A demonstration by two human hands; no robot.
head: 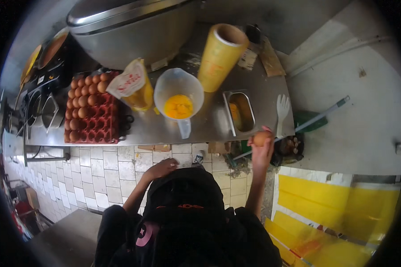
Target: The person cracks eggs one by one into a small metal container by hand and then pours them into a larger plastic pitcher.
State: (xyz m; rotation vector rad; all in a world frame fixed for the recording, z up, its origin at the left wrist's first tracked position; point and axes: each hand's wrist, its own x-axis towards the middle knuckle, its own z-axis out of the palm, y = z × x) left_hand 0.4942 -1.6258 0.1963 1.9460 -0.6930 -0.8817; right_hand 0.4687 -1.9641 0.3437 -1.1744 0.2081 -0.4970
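Note:
My right hand grips a brown egg at the front edge of the steel table, just before a small rectangular steel pan with raw egg inside. My left hand is low near my body, apart from the table; its fingers are too unclear to read. A translucent measuring jug holds several yolks, its handle towards me. Further left, a red egg tray carries several brown eggs beside vacant cups. Between tray and jug stands an opened bag of yellow contents.
A yellow film roll stands behind the pan. A white fork-shaped utensil lies at the table's right end. Behind is a large steel vessel. A pole leans at the right, over the tiled floor.

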